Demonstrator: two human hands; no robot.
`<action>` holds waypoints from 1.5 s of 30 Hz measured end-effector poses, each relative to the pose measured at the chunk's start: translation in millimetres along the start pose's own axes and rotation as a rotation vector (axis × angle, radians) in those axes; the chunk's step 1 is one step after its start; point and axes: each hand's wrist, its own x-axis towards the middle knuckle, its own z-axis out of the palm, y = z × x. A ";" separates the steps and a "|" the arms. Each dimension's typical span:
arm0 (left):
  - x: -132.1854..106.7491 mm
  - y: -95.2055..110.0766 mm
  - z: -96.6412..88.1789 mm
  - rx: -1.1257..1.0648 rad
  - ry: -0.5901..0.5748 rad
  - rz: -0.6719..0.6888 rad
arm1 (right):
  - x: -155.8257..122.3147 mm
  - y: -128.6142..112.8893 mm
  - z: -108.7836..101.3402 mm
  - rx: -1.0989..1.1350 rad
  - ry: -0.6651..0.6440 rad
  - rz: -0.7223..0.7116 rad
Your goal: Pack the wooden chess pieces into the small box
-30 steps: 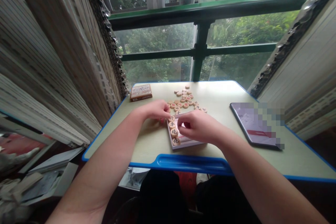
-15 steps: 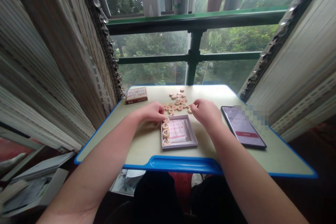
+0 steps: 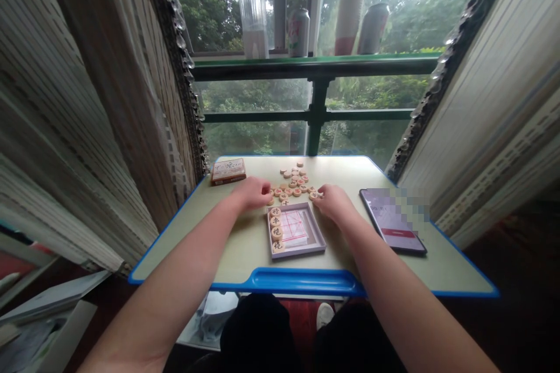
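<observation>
A small open box (image 3: 315,232) lies near the front of the desk (image 3: 210,245), with a red-lined board sheet in it and several round wooden chess pieces (image 3: 275,227) in a column along its left side. Behind it, loose wooden pieces (image 3: 294,182) are scattered on the desk. My left hand (image 3: 254,193) rests at the left edge of that pile, fingers curled at a piece. My right hand (image 3: 332,200) is at the pile's right edge, fingertips pinching a piece (image 3: 314,194).
A box lid (image 3: 228,171) lies at the back left of the desk. A phone (image 3: 391,220) lies to the right. Woven blinds hang close on both sides. Cans (image 3: 298,33) and cups stand on the green window rail behind.
My right hand has left the box and moved back to the loose pieces. My left hand shifted slightly back to the pile. The camera tilted up.
</observation>
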 end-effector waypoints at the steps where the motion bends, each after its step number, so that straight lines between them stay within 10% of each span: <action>1: 0.1 1.0 1.9 -0.011 -0.008 0.014 | 0.4 -0.6 0.9 0.010 -0.003 -0.006; 13: -1.8 11.1 5.4 -0.222 0.005 0.119 | 1.7 12.2 -7.9 0.152 -0.125 -0.096; 20: -3.9 19.3 7.5 -0.135 0.032 0.157 | -3.0 6.7 5.6 0.073 0.070 -0.194; 25: -1.3 17.4 9.4 -0.033 0.145 0.115 | 8.9 -1.8 2.0 -0.073 -0.097 -0.259; 45: 1.3 7.8 2.3 -0.086 0.252 -0.091 | 4.4 6.3 0.1 -0.137 -0.057 -0.537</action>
